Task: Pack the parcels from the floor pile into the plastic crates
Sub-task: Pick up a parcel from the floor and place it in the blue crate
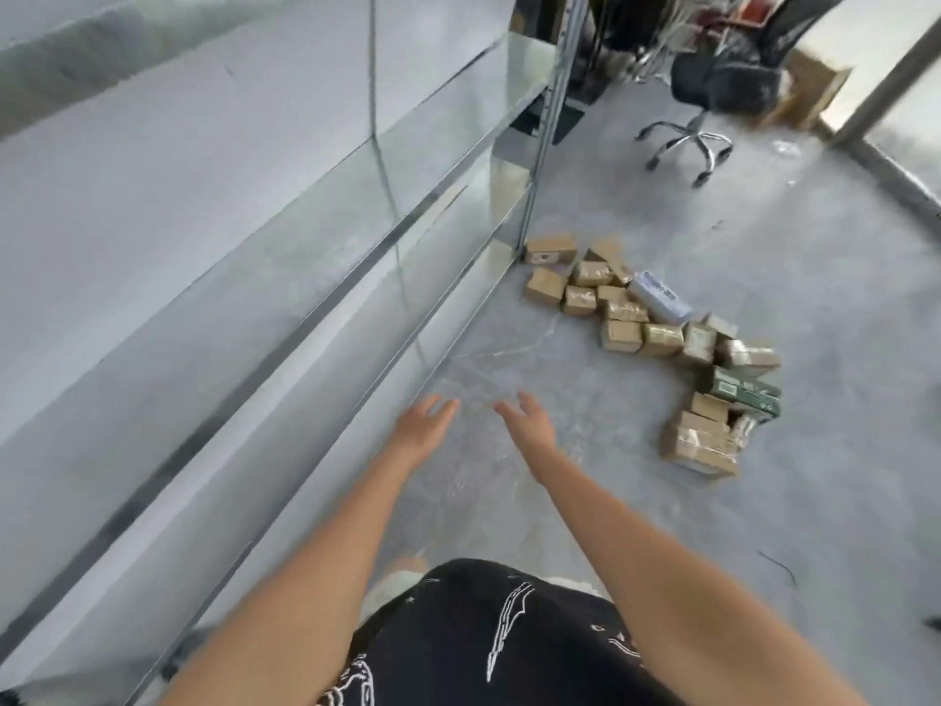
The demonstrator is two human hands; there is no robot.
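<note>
A black garment with white line drawings (509,639) fills the bottom of the view, and both bare forearms reach forward from it over the grey floor (840,450). The left hand (425,422) and right hand (527,422) hang side by side with fingers loosely spread, holding nothing and touching nothing. The parcels (657,338) lie ahead and to the right, well apart from both hands: a loose band of small brown taped boxes, with a white carton (660,297) and a green box (741,392) among them. Its long axis runs from the foot of the metal shelving (285,277) at the far end towards the near right. The right hand is the nearer one, and the closest parcel looks to be the large taped one at the band's near end. No plastic crate shows here. An office chair (713,94) stands beyond the pile.
</note>
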